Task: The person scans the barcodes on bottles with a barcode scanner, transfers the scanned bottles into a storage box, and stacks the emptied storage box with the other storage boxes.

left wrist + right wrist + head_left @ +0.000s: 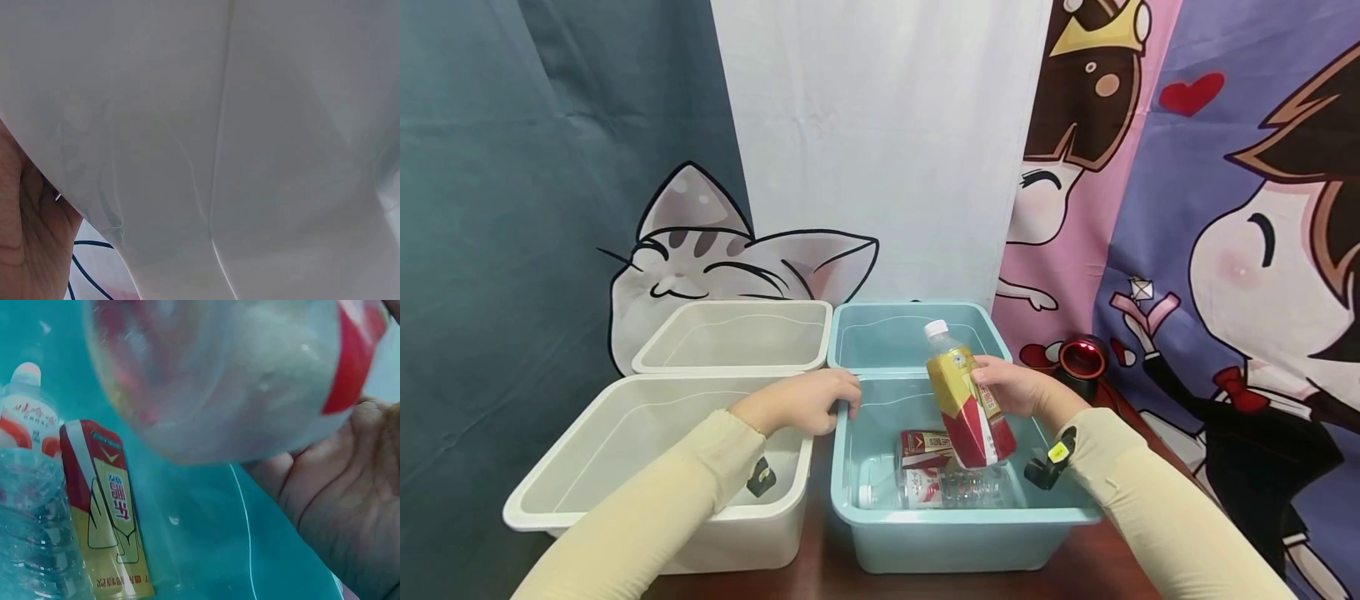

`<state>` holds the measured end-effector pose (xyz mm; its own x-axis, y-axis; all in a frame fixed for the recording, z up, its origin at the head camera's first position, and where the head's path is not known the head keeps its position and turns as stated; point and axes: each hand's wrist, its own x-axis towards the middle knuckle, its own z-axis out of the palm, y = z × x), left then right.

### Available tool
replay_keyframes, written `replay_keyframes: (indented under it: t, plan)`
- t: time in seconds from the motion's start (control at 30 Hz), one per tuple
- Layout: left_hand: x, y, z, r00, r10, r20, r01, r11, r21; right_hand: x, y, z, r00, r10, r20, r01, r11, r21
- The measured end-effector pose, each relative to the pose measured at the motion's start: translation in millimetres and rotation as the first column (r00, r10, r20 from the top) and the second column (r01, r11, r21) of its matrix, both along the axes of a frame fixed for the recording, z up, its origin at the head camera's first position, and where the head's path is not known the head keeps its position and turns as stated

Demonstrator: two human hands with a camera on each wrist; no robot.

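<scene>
My right hand (1011, 385) grips a large plastic bottle (967, 400) with a white cap and a gold-and-red label. The bottle is tilted above the front blue bin (970, 515), and its rounded clear base (187, 381) fills the top of the right wrist view. Below it, a red-and-gold carton (112, 512) and a clear bottle with a red-and-white label (31, 500) lie in that bin. Loosely bent, the fingers of my left hand (808, 400) rest at the adjoining rims of the front white bin (625, 492) and blue bin. Its fingertips are hidden in the left wrist view.
Behind the front bins stand a second white bin (730, 337) and a second blue bin (895, 333). A red-and-black round object (1081, 358) is at the right. Printed curtains (887, 150) hang behind everything. The bins stand on a dark reddish table (820, 550).
</scene>
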<state>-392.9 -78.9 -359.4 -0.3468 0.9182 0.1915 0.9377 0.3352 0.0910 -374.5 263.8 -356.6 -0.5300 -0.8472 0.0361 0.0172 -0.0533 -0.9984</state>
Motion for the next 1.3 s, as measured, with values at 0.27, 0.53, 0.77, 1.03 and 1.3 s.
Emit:
replay_keyframes:
  t: [0.27, 0.53, 0.77, 1.03, 1.3]
  plan:
    - [-2.1, -0.2, -1.1, 1.000, -0.018, -0.007, 0.018, 1.000, 0.008, -1.3, 1.0, 2.0, 0.998, -0.058, 0.010, 0.059, 0.994, -0.094]
    - [-3.2, -0.1, -1.9, 0.999, -0.039, -0.022, 0.039, 0.999, 0.014, -0.2, -3.5, 3.7, 0.955, -0.297, -0.015, 0.296, 0.953, -0.072]
    - [-3.7, 0.1, -2.0, 0.999, -0.033, -0.018, 0.033, 0.999, 0.007, 0.1, -8.7, 3.5, 0.830, -0.540, -0.138, 0.552, 0.830, 0.075]
    - [-1.0, 0.9, 4.1, 0.999, 0.020, 0.038, -0.020, 1.000, 0.002, -2.4, -14.0, 3.8, 0.771, -0.588, -0.247, 0.629, 0.764, 0.143]
    - [11.2, 27.7, 22.1, 0.935, 0.249, 0.252, -0.253, 0.967, -0.013, -2.3, -14.4, 8.5, 0.726, -0.626, -0.284, 0.676, 0.725, 0.129]
